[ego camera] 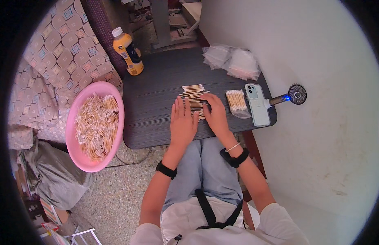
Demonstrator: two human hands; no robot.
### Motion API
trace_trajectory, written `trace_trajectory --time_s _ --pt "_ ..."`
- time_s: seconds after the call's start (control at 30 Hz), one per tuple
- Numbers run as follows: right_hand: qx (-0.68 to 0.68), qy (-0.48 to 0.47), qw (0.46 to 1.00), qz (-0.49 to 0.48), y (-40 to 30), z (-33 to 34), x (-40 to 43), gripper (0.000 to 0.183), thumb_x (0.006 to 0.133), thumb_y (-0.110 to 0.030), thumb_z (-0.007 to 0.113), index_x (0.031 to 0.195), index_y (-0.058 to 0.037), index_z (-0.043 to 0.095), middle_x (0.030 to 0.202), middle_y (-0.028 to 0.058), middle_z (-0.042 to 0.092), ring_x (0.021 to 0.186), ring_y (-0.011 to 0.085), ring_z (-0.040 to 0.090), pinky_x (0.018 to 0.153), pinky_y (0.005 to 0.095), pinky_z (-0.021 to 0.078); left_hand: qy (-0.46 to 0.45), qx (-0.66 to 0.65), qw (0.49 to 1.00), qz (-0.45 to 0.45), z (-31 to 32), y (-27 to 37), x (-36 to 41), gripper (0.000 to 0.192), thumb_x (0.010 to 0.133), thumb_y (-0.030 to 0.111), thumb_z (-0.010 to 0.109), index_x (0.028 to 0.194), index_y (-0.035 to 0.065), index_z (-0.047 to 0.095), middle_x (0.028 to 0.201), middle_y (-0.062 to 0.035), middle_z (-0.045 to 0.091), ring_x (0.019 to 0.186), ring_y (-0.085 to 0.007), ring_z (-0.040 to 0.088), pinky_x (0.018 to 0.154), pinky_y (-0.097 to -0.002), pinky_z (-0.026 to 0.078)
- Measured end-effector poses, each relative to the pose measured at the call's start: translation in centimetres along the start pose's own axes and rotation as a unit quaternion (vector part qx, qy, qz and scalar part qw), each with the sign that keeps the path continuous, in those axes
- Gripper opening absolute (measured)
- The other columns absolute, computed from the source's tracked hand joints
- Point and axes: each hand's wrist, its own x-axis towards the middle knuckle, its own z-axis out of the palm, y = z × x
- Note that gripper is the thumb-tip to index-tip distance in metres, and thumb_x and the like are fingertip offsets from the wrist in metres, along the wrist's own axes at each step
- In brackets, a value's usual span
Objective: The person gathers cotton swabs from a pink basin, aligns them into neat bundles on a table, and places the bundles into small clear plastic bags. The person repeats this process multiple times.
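Note:
Loose cotton swabs lie roughly parallel in a column on the dark table. My left hand rests flat along their left ends, fingers pointing away from me. On the right side of the column, my right hand is curved with its fingertips touching the swab ends. Some swabs are partly hidden beneath and between the hands. Neither hand grips anything that I can see. Just right of my right hand lies a neat bundle of swabs, its lower end in a clear plastic bag.
A pink basin heaped with cotton swabs stands left of the dark table. An orange bottle is at the back left. Clear plastic bags lie back right. A phone and a small handheld fan sit by the wall.

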Motion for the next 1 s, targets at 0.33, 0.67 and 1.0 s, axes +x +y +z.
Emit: trace_trajectory --time_s 0.33,0.67,1.0 --pt "-0.239 -0.038 0.970 -0.004 1.4 1.1 -0.2 0.053 0.096 -0.016 0.050 0.142 0.0053 0.038 0.146 0.0248 0.041 0.138 0.0374 0.036 0.115 0.0507 0.0240 -0.014 0.006 0.999 -0.041 0.4 -0.2 0.7 0.060 0.101 0.033 0.046 0.142 -0.0100 0.037 0.151 -0.0294 0.033 0.143 -0.0395 0.030 0.117 -0.0492 0.022" --pt "-0.176 -0.084 0.980 -0.047 1.0 0.8 -0.4 0.054 0.097 -0.015 0.047 0.146 0.0051 0.033 0.149 0.0253 0.038 0.141 0.0363 0.033 0.117 0.0502 0.0219 -0.005 -0.012 1.000 -0.028 0.9 -1.2 0.8 0.060 0.102 0.032 0.044 0.145 -0.0092 0.034 0.153 -0.0285 0.030 0.145 -0.0404 0.025 0.117 -0.0501 0.020" --pt "-0.275 -0.075 0.956 -0.072 1.4 1.4 0.2 0.050 0.097 -0.021 0.051 0.143 -0.0040 0.044 0.150 0.0157 0.041 0.138 0.0334 0.038 0.114 0.0490 0.0278 -0.009 0.085 0.996 0.009 1.9 -1.1 1.9 0.053 0.100 0.032 0.044 0.139 -0.0048 0.046 0.152 -0.0272 0.033 0.144 -0.0395 0.029 0.116 -0.0528 0.022"
